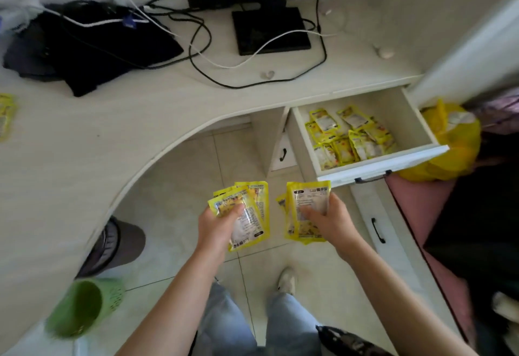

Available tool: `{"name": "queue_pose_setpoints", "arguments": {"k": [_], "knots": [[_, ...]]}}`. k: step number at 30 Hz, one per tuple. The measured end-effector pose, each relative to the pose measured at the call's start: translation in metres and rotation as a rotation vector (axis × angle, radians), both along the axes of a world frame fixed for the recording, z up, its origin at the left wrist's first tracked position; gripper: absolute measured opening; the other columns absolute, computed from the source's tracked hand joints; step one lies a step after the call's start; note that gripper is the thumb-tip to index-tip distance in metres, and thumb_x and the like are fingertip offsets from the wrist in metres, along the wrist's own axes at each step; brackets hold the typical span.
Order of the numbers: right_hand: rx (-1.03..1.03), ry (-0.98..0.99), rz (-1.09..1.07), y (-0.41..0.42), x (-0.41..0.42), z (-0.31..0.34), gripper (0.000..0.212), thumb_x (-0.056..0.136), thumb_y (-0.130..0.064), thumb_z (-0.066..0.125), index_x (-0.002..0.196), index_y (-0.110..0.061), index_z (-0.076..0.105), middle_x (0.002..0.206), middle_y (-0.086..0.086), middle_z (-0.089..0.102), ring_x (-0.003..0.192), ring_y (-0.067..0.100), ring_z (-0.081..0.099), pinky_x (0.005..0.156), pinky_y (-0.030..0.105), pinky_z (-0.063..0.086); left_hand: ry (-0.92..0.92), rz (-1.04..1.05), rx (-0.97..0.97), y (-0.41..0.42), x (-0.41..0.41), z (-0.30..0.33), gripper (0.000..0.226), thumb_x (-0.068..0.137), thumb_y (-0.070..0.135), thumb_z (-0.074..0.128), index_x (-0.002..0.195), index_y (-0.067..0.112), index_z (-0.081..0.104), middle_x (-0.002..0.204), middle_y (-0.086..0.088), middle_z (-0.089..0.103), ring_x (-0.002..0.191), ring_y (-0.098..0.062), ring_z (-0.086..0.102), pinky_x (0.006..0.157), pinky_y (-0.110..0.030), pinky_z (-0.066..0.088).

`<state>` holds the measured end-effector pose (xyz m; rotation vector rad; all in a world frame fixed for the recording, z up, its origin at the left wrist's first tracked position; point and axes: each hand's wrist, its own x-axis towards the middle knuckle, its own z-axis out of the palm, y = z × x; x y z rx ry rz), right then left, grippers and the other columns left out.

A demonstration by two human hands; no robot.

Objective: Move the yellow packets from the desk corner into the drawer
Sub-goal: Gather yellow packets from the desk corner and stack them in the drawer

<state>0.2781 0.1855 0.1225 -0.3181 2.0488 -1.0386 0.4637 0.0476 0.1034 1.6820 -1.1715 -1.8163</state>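
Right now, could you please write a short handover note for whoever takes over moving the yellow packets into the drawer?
Left hand: holds a fanned bunch of yellow packets above the floor.
Right hand: holds a second bunch, nearer the drawer.
Drawer: open, with many packets inside.
Done: a good share is stowed.
Left: drop both handfuls in, then fetch the packets at the desk's far left edge.
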Motion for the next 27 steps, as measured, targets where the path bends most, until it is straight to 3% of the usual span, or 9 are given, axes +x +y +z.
{"name": "queue_pose_setpoints", "arguments": {"k": [5, 9, 12, 16, 20, 24, 27], "knots": [[-0.001, -0.025, -0.051, 0.053, -0.059, 0.0, 0.03, 0.076, -0.023, 0.074, 0.101, -0.019, 0.059, 0.097, 0.002, 0.071, 0.088, 0.021, 0.069, 0.077, 0.05, 0.059, 0.02, -0.008, 0.021, 0.043, -0.072, -0.002, 0.028, 0.075, 0.013, 0.08, 0.101, 0.009, 0.071, 0.093, -0.004, 0.075, 0.087, -0.018, 0.072, 0.072, -0.027, 0.052], [-0.006, -0.05, -0.088, 0.073, -0.096, 0.0, 0.039, 0.068, -0.035, 0.075, 0.099, -0.021, 0.057, 0.098, 0.003, 0.07, 0.088, 0.022, 0.07, 0.074, 0.051, 0.059, 0.009, -0.035, 0.054, 0.057, -0.118, -0.006, 0.03, 0.073, 0.019, 0.082, 0.1, 0.011, 0.071, 0.095, -0.004, 0.076, 0.092, -0.02, 0.071, 0.087, -0.037, 0.055], [-0.017, -0.043, -0.099, 0.075, -0.123, -0.001, 0.04, 0.068, -0.036, 0.074, 0.101, -0.021, 0.058, 0.099, 0.002, 0.071, 0.088, 0.021, 0.069, 0.075, 0.05, 0.059, 0.025, -0.048, 0.071, 0.061, -0.151, -0.008, 0.025, 0.077, 0.014, 0.079, 0.1, 0.01, 0.071, 0.097, -0.007, 0.075, 0.092, -0.022, 0.071, 0.086, -0.037, 0.055], [-0.025, -0.021, -0.128, 0.064, -0.166, -0.002, 0.038, 0.072, -0.03, 0.076, 0.104, -0.021, 0.058, 0.1, 0.001, 0.07, 0.09, 0.019, 0.069, 0.079, 0.05, 0.058, 0.042, -0.055, 0.09, 0.052, -0.192, -0.013, 0.022, 0.078, 0.016, 0.078, 0.098, 0.01, 0.071, 0.096, -0.007, 0.076, 0.094, -0.024, 0.071, 0.091, -0.044, 0.054], [-0.016, 0.031, -0.127, 0.04, -0.211, 0.001, 0.045, 0.066, -0.039, 0.076, 0.101, -0.016, 0.059, 0.099, 0.005, 0.069, 0.089, 0.022, 0.068, 0.075, 0.048, 0.059, 0.036, -0.058, 0.117, 0.031, -0.236, -0.017, 0.017, 0.082, 0.017, 0.075, 0.097, 0.013, 0.069, 0.099, -0.006, 0.075, 0.097, -0.022, 0.069, 0.09, -0.037, 0.052], [-0.034, 0.004, -0.142, 0.005, -0.251, -0.002, 0.034, 0.078, -0.02, 0.077, 0.104, -0.01, 0.057, 0.1, 0.01, 0.07, 0.088, 0.025, 0.069, 0.075, 0.049, 0.059, 0.032, -0.077, 0.144, 0.001, -0.275, -0.027, 0.017, 0.082, 0.021, 0.074, 0.098, 0.015, 0.07, 0.099, -0.005, 0.075, 0.097, -0.025, 0.07, 0.093, -0.047, 0.052], [0.022, 0.012, -0.112, -0.021, -0.278, -0.008, 0.033, 0.079, -0.023, 0.076, 0.099, -0.01, 0.054, 0.097, 0.009, 0.066, 0.086, 0.025, 0.066, 0.075, 0.046, 0.058, -0.013, -0.101, 0.145, -0.017, -0.303, -0.034, 0.023, 0.081, 0.018, 0.073, 0.103, 0.014, 0.068, 0.105, -0.006, 0.073, 0.097, -0.022, 0.068, 0.089, -0.037, 0.051]]}}
